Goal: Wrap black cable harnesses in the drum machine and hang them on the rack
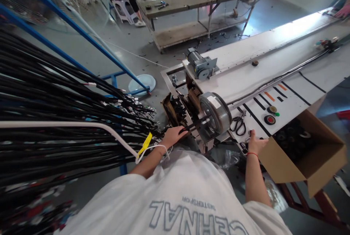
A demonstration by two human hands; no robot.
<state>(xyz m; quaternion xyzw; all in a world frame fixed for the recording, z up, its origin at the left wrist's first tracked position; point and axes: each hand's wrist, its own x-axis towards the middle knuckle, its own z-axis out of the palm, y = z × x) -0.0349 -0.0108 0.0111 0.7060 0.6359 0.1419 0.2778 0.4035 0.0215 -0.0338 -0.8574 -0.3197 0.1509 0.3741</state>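
Observation:
My left hand (172, 136) is at the end of the conveyor, left of the grey drum roller (217, 113). Its fingers curl around something dark that I cannot make out. A white cord with a yellow tag (144, 145) loops around that wrist. My right hand (256, 144), with a red string at the wrist, rests at the near edge of the white conveyor table (276, 71), thumb and forefinger apart. Black-handled scissors (239, 122) lie just left of it. Close on its right stands an open cardboard box (290, 158) with dark rolls inside.
Many black cable bundles (68, 118) hang on a blue rack at the left. On the conveyor lie tape rolls (269, 119), black and orange strips, and a long black cable (273, 74). A motor (201, 63) sits at its far side. Other people are farther back.

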